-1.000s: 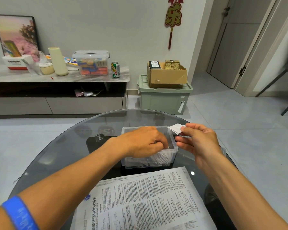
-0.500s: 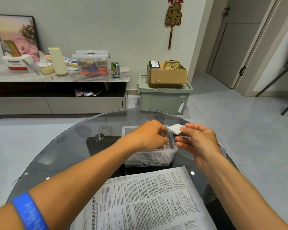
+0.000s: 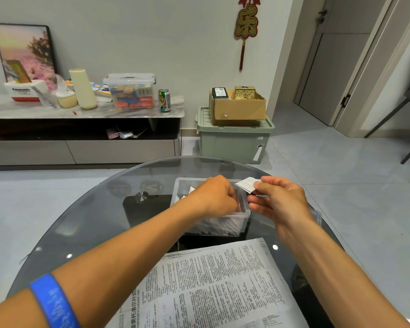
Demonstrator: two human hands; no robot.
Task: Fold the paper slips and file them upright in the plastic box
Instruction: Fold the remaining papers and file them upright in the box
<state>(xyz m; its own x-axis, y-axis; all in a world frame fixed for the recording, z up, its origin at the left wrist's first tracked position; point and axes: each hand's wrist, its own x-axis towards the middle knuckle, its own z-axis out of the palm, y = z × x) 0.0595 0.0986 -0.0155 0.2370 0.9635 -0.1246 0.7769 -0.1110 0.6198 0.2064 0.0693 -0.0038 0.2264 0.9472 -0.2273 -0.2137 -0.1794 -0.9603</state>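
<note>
Pinching a folded slip [image 3: 246,183] between thumb and forefinger of my right hand [image 3: 279,200], I hold it just past the right rim of the plastic box [image 3: 244,215]. My left hand [image 3: 214,197] is curled down inside the box among the filed slips [image 3: 219,227]; whether it grips one I cannot tell. If I push the new slip in slanted, it may crumple or tip its neighbours flat. My left hand crowds the opening, while the glass table [image 3: 85,223] offers free room to the left
</note>
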